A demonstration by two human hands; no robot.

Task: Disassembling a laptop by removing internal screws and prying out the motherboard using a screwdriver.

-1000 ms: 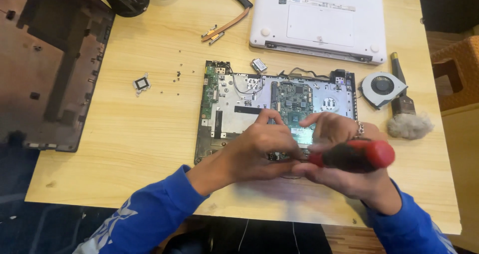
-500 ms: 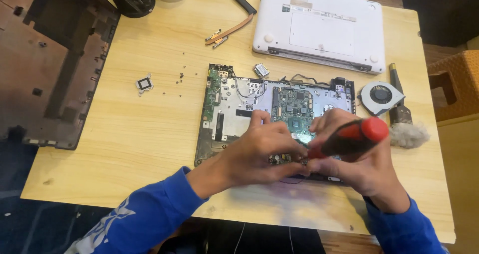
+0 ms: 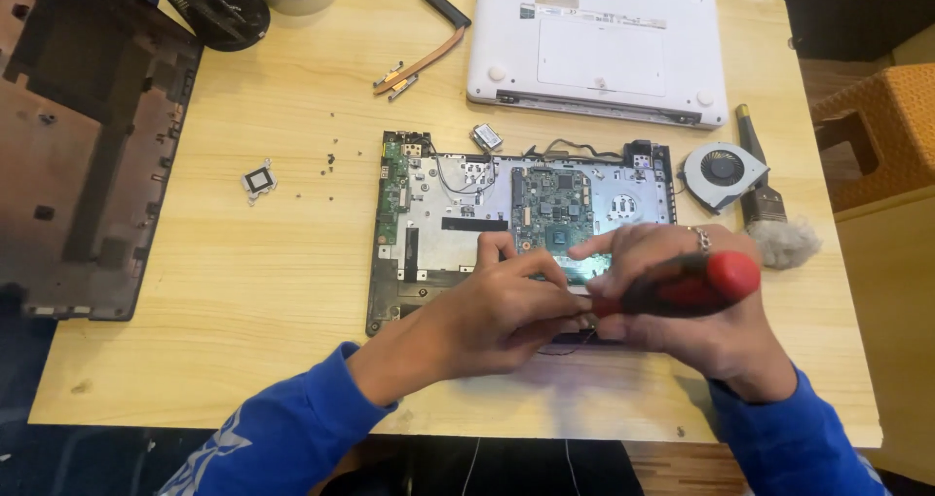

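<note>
I am gripping a red-and-black-handled screwdriver (image 3: 682,284) in my right hand (image 3: 696,306), fingers closed around its handle, over the near edge of the opened laptop chassis with its green circuit board (image 3: 550,209). My left hand (image 3: 502,311) is pinching the shaft near the tip. The board looks thin and fragile, best held by its edges; the grey cooling fan (image 3: 721,172) is lying just right of the chassis.

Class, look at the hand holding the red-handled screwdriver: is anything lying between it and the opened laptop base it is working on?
Only the left hand. It lies over the screwdriver tip, hiding where it meets the laptop base. The right hand has the handle in its grip.
</note>
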